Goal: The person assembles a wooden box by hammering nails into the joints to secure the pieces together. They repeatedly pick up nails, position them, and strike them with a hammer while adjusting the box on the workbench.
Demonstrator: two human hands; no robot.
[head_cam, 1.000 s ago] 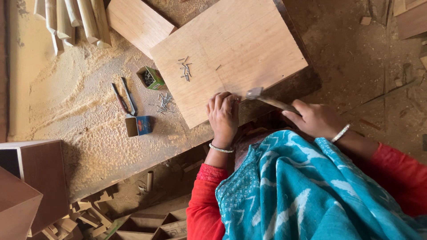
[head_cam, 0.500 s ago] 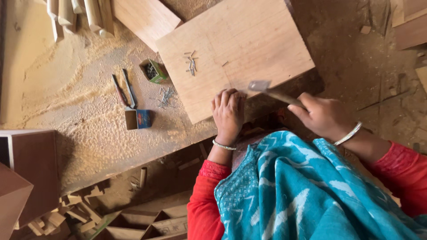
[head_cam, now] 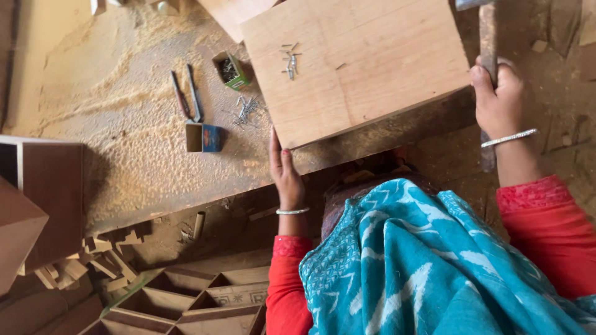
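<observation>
Hands apart: left hand flat against plywood board, right hand gripping raised hammer.

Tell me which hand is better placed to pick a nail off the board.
Probably the left hand: its fingers are free at the wooden board edge, nearer the loose nails. The right hand is gripping the hammer handle.

Nails dot board — rest bare
</observation>
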